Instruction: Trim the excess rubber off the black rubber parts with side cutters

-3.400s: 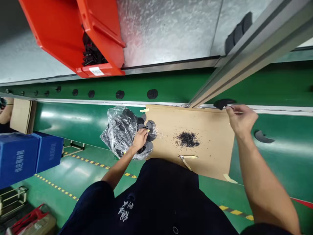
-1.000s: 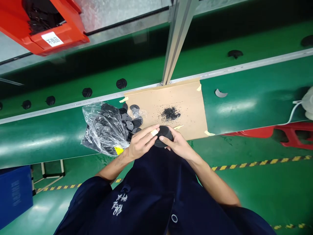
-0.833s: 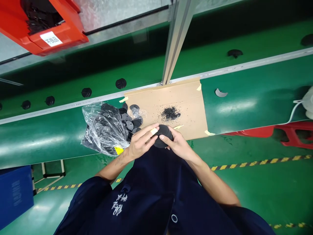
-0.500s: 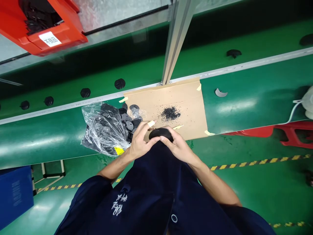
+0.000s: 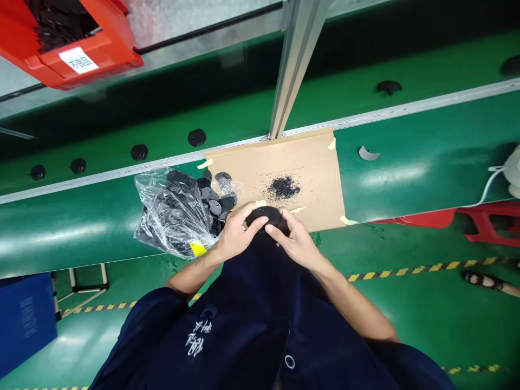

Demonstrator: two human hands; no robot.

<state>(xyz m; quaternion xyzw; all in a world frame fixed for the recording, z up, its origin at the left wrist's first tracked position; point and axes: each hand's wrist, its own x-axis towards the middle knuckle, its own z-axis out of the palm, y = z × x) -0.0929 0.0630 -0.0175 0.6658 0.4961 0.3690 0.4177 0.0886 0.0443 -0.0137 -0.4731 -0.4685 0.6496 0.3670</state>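
Between both hands is a round black disc-shaped part, held close to my body at the bench's near edge. My left hand grips its left side, thumb on top and fingers curled around the rim; a pale tape wrap shows on one finger. On the opposite side my right hand pinches the disc with its thumb near the front edge. Just beyond lies a taped-down sheet of brown cardboard carrying a heap of small black bits. A clear plastic bag spilling black discs sits left of my left hand.
Several black parts lie on the green conveyor belt behind the bench. A metal post rises behind the cardboard. A red bin stands upper left, and a grey crescent piece lies to the right. Another person's foot shows at right.
My left fingers and thumb have shifted onto the disc, and it is tilted so more of its top shows. The parts on the belt appear slightly further left. A foot has entered at right.
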